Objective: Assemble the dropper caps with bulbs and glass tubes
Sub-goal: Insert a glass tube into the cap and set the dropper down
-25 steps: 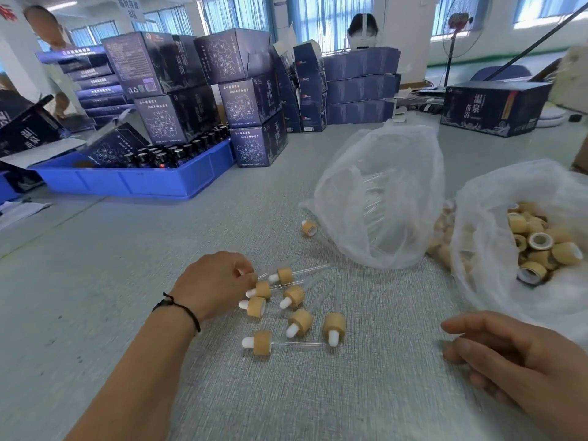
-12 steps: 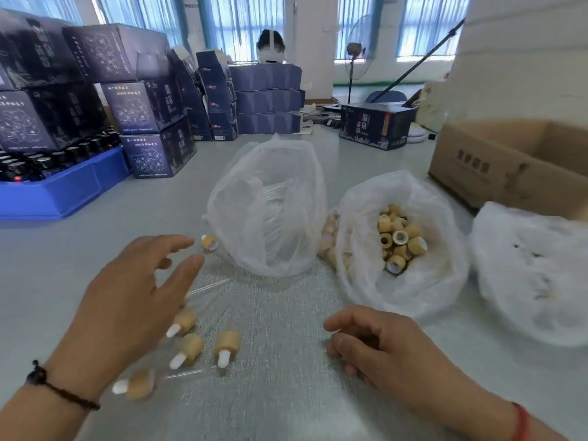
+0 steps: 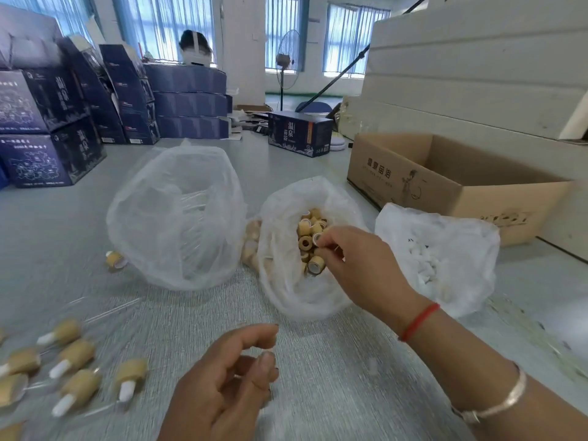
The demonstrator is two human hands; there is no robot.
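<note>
A tan cap (image 3: pixel 317 239) is being pinched by the right hand (image 3: pixel 359 265) inside the middle bag (image 3: pixel 280 249), presumably for the next dropper, while the left hand (image 3: pixel 222 386) is being held loosely curled and empty, near, ready to receive it beside finished droppers (image 3: pixel 73 370) at near left.

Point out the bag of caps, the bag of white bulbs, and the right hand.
bag of caps (image 3: pixel 280 281), head view, left wall of the plastic.
bag of white bulbs (image 3: pixel 461 249), head view, upper plastic wall.
right hand (image 3: pixel 359 265), head view, back of the hand.
</note>
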